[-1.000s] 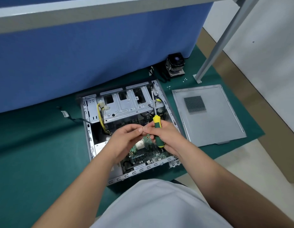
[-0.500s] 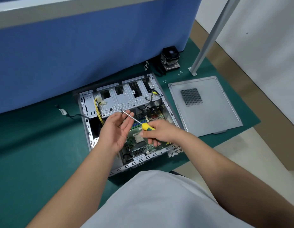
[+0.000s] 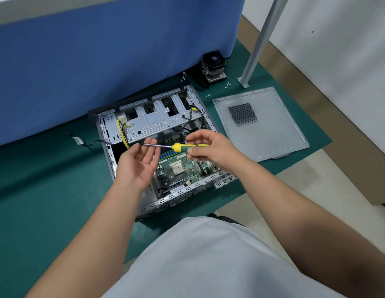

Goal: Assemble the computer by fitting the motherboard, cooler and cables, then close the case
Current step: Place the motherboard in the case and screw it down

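An open grey computer case (image 3: 110,164) lies on its side on a green mat. The green motherboard (image 3: 183,168) sits inside it, its bare CPU socket showing. My right hand (image 3: 211,148) grips the yellow and green handle of a screwdriver (image 3: 178,147), which lies level above the board with its tip pointing left. My left hand (image 3: 140,162) is held palm up with fingers straight, and the metal shaft runs just above its fingertips. The black cooler (image 3: 213,66) stands on the mat behind the case. The grey side panel (image 3: 260,123) lies flat to the right.
A blue partition (image 3: 101,61) rises right behind the case. A grey metal table leg (image 3: 260,39) stands by the panel's far corner. Small screws (image 3: 217,90) lie scattered on the mat between cooler and panel. A loose black cable with a white tag (image 3: 79,141) trails left of the case.
The screwdriver went from upright to level, its tip now pointing left. My left hand opened palm up under the shaft. The camera view shifted so the case sits more to the left.
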### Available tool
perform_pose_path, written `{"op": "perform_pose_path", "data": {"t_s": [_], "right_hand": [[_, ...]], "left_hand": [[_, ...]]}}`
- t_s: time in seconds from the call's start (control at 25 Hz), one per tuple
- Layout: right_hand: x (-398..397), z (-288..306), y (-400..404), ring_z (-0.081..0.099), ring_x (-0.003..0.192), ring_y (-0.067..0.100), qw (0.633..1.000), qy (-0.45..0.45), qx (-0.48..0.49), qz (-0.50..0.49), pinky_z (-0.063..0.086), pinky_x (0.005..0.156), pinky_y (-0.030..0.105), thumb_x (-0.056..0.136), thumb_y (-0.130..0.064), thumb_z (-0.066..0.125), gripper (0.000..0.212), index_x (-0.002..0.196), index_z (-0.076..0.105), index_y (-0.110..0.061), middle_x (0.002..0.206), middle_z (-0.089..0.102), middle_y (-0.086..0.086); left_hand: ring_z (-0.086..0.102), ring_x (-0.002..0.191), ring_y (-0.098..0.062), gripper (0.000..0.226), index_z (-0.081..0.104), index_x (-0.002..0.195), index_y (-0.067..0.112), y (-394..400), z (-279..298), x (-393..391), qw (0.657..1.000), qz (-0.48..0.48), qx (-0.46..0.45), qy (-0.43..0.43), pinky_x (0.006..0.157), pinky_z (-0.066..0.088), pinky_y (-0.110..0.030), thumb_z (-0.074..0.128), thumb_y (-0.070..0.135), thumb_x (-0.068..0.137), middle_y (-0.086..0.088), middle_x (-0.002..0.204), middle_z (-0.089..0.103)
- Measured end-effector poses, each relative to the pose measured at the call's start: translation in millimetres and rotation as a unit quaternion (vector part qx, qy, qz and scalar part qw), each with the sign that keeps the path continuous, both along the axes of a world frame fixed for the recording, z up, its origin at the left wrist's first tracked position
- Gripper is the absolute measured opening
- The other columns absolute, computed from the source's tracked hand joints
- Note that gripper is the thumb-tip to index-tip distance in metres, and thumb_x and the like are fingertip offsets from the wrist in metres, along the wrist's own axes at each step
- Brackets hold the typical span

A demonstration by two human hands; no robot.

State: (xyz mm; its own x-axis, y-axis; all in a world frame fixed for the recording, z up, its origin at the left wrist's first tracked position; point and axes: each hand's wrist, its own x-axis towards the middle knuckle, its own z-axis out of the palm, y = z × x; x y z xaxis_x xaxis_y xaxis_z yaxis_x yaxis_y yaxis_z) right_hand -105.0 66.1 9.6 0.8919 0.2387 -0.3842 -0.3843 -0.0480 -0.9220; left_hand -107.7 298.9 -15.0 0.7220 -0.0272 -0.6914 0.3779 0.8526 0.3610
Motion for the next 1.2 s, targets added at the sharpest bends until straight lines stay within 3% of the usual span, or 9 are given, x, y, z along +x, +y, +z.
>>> {"op": "perform_pose_path", "data": {"t_s": [0.2, 0.36, 0.56, 0.96, 1.08, 1.2], "right_hand": [[-15, -9, 7, 0.076, 0.085, 0.026, 0.997, -0.014, 0.038, -0.072, 0.06, 0.073, 0.024, 0.087, 0.0, 0.076, 0.016, 0.101, 0.075, -0.009, 0.096, 0.078, 0.011], [-25, -15, 15, 0.076, 0.087, 0.026, 0.993, 0.009, 0.068, -0.099, 0.059, 0.074, 0.024, 0.087, -0.001, 0.077, 0.018, 0.104, 0.074, -0.005, 0.099, 0.077, 0.016], [-27, -16, 18, 0.076, 0.086, 0.026, 0.991, 0.019, 0.074, -0.109, 0.059, 0.074, 0.024, 0.087, -0.001, 0.077, 0.019, 0.105, 0.074, -0.004, 0.099, 0.077, 0.017], [-23, -11, 20, 0.077, 0.088, 0.031, 0.993, -0.009, 0.021, -0.114, 0.062, 0.081, 0.032, 0.085, -0.008, 0.081, 0.014, 0.096, 0.078, -0.016, 0.105, 0.076, 0.014], [-21, -8, 25, 0.077, 0.085, 0.032, 0.991, 0.002, 0.029, -0.132, 0.063, 0.082, 0.034, 0.086, -0.013, 0.081, 0.012, 0.097, 0.076, -0.016, 0.114, 0.071, 0.013], [-19, -3, 30, 0.078, 0.082, 0.031, 0.986, 0.011, 0.04, -0.164, 0.063, 0.074, 0.028, 0.09, -0.017, 0.079, 0.021, 0.107, 0.069, -0.013, 0.121, 0.066, 0.011]], "left_hand": [[0.074, 0.107, -0.02, 0.027, 0.063, 0.126, 0.005, 5, 5, -6, 1.0, -0.003, 0.027, 0.005, 0.08, 0.063, -0.039, 0.055, 0.015, 0.103, -0.007, 0.116, 0.076], [0.076, 0.103, -0.02, 0.024, 0.064, 0.121, 0.004, 6, 7, -12, 1.0, 0.01, 0.013, 0.0, 0.091, 0.059, -0.04, 0.052, 0.015, 0.104, -0.007, 0.114, 0.077], [0.076, 0.104, -0.021, 0.017, 0.064, 0.11, 0.005, 8, 9, -15, 1.0, 0.008, 0.019, -0.006, 0.099, 0.056, -0.041, 0.051, 0.015, 0.105, -0.007, 0.112, 0.078], [0.076, 0.102, -0.024, 0.023, 0.063, 0.121, -0.001, 6, 5, -10, 1.0, 0.008, 0.012, 0.02, 0.089, 0.061, -0.039, 0.052, 0.011, 0.105, -0.011, 0.112, 0.077], [0.076, 0.101, -0.021, 0.02, 0.065, 0.114, 0.001, 5, 3, -9, 1.0, 0.011, 0.01, 0.02, 0.086, 0.061, -0.038, 0.052, 0.014, 0.106, -0.009, 0.109, 0.078], [0.076, 0.101, -0.021, 0.021, 0.067, 0.109, 0.001, 1, 1, -8, 1.0, 0.013, 0.01, 0.02, 0.08, 0.064, -0.037, 0.052, 0.015, 0.106, -0.009, 0.108, 0.078]]}}
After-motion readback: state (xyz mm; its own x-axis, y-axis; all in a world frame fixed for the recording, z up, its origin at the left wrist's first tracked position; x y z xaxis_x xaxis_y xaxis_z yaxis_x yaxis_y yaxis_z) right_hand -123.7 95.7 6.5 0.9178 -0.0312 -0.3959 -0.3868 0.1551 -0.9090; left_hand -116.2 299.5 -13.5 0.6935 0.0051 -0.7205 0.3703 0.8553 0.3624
